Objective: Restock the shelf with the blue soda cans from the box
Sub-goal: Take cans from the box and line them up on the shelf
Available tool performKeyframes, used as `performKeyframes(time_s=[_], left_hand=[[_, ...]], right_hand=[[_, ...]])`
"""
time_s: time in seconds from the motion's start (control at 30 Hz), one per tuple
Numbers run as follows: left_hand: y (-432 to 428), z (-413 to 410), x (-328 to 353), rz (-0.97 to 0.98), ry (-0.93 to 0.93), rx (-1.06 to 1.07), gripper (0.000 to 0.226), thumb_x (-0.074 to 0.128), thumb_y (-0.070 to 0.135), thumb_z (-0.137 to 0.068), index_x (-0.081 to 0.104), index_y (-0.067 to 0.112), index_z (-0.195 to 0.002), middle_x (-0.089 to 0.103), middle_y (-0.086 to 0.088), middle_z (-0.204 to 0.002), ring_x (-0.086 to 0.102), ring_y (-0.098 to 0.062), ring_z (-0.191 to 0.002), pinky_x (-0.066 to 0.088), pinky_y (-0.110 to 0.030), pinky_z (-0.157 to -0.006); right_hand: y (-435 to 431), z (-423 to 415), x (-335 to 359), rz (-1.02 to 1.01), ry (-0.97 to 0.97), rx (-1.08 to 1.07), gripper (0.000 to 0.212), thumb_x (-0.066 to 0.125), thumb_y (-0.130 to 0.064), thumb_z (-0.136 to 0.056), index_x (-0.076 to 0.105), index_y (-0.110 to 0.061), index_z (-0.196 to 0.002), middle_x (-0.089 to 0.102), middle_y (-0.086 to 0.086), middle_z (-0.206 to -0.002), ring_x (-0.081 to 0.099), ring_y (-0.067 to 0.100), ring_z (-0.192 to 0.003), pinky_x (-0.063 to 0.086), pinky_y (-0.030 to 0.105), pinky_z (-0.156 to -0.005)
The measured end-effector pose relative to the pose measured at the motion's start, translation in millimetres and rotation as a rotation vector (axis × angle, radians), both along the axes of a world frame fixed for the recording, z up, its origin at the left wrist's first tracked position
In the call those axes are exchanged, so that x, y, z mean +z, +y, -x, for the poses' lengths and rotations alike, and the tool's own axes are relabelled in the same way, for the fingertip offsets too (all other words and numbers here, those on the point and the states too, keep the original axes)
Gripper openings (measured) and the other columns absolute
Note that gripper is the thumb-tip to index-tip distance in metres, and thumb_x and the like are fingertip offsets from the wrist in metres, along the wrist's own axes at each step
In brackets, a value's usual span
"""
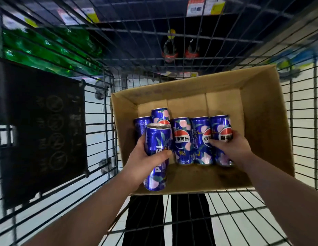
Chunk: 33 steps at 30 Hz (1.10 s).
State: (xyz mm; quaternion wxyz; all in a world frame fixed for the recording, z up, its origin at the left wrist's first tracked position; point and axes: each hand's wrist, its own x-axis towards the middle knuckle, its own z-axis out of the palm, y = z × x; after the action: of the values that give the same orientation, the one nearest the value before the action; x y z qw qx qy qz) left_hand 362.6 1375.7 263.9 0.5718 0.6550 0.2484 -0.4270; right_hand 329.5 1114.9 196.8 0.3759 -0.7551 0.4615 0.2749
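Both forearms reach forward and down into a cardboard box (261, 112) that sits in a wire cart (101, 121).

The left hand (145, 162) is wrapped round a lifted can (157, 148). The thumb lies across its front and the fingers curl behind on the left side. This blue can is held upright, leaning slightly, above the box's near left corner, with its silver top toward the camera and its base past the box's near edge.

The right hand (232, 148) comes in from the lower right, wrist bent a little inward. Its fingers curl across the front of the end can (219, 125), the rightmost of the row, and the thumb sits on that can's right side, so the hand is clamped on it. One fingertip also reaches the can next to it, though motion blur makes the exact contact hard to read.

The other cans (182, 139) stand upright in the box, side by side and touching, with two more behind on the left, partly hidden by the lifted can. The far half of the box floor is bare cardboard.

Beyond the cart is a dark shelf (154, 20) edged with price labels (195, 8), with green bottles (48, 48) at the upper left. A black panel (42, 130) hangs on the cart's left side.
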Motion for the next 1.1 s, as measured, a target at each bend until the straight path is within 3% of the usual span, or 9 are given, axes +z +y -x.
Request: performKeyframes(time_s=[0.1,0.23,0.37,0.5,0.63,0.73,0.83,1.0,1.1], left_hand=[[4,0,8,0.022,-0.009,0.042,0.047,0.078,0.022,-0.069,0.051,0.042,-0.102,0.072,0.021,-0.086,0.070,-0.002,-0.076,0.053,-0.016,-0.054],[10,-6,36,0.066,-0.034,0.027,0.047,0.078,0.023,-0.069,0.052,0.037,-0.105,0.073,0.017,-0.087,0.071,-0.006,-0.078,0.054,-0.021,-0.057],[17,-11,76,0.120,-0.095,-0.004,0.041,0.076,0.020,-0.072,0.054,0.040,-0.101,0.074,0.013,-0.088,0.072,-0.010,-0.077,0.054,-0.020,-0.053],[21,-12,129,0.181,-0.140,-0.006,0.043,0.076,0.018,-0.070,0.055,0.032,-0.105,0.076,0.001,-0.090,0.073,-0.021,-0.080,0.057,-0.032,-0.060],[26,-9,185,0.229,-0.230,0.000,0.041,0.077,0.017,-0.070,0.056,0.022,-0.104,0.074,-0.011,-0.092,0.072,-0.029,-0.078,0.057,-0.041,-0.068],[31,-1,226,0.276,-0.292,-0.002,0.048,0.080,0.023,-0.066,0.055,0.021,-0.107,0.073,-0.011,-0.095,0.072,-0.028,-0.082,0.056,-0.041,-0.072],[40,12,259,0.337,-0.311,0.023,0.061,0.079,0.030,-0.057,0.053,0.020,-0.112,0.072,-0.014,-0.100,0.071,-0.032,-0.086,0.056,-0.047,-0.077],[59,54,299,0.372,-0.387,0.052,0.062,0.074,0.037,-0.055,0.053,0.025,-0.112,0.073,-0.012,-0.097,0.071,-0.031,-0.083,0.057,-0.047,-0.075],[76,94,320,0.396,-0.433,0.067,0.060,0.081,0.031,-0.056,0.054,0.024,-0.109,0.075,-0.007,-0.083,0.072,-0.024,-0.071,0.057,-0.037,-0.060]], right_hand=[[2,-5,21,-0.031,-0.060,-0.034,0.038,0.082,-0.028,-0.064,0.060,-0.023,-0.095,0.060,-0.001,-0.087,0.055,0.008,-0.068,0.043,0.021,-0.063],[19,-14,71,-0.081,-0.122,-0.068,0.057,0.082,-0.027,-0.064,0.053,-0.018,-0.112,0.061,0.000,-0.094,0.060,0.021,-0.089,0.050,0.035,-0.082],[40,-13,142,-0.227,-0.221,-0.081,0.041,0.081,-0.019,-0.066,0.049,-0.025,-0.092,0.066,0.004,-0.095,0.065,0.022,-0.089,0.053,0.039,-0.083],[64,1,219,-0.221,-0.356,-0.108,0.037,0.080,-0.015,-0.068,0.046,-0.025,-0.080,0.065,-0.003,-0.084,0.062,0.007,-0.074,0.047,0.020,-0.059],[85,21,281,-0.195,-0.450,-0.116,0.041,0.083,-0.023,-0.063,0.049,-0.023,-0.087,0.066,-0.004,-0.086,0.064,0.010,-0.079,0.052,0.028,-0.071],[98,34,321,-0.177,-0.519,-0.118,0.050,0.086,-0.031,-0.057,0.051,-0.025,-0.092,0.067,-0.007,-0.086,0.065,0.007,-0.077,0.052,0.022,-0.064],[110,51,355,-0.160,-0.570,-0.085,0.048,0.084,-0.036,-0.055,0.050,-0.028,-0.089,0.068,-0.004,-0.088,0.066,0.011,-0.079,0.050,0.025,-0.064],[134,94,398,-0.155,-0.655,-0.002,0.042,0.082,-0.032,-0.061,0.050,-0.032,-0.088,0.067,-0.007,-0.084,0.064,0.004,-0.071,0.045,0.015,-0.052],[154,128,421,-0.100,-0.699,0.057,0.042,0.081,-0.034,-0.062,0.050,-0.032,-0.090,0.065,-0.010,-0.085,0.061,0.003,-0.074,0.041,0.017,-0.054]])
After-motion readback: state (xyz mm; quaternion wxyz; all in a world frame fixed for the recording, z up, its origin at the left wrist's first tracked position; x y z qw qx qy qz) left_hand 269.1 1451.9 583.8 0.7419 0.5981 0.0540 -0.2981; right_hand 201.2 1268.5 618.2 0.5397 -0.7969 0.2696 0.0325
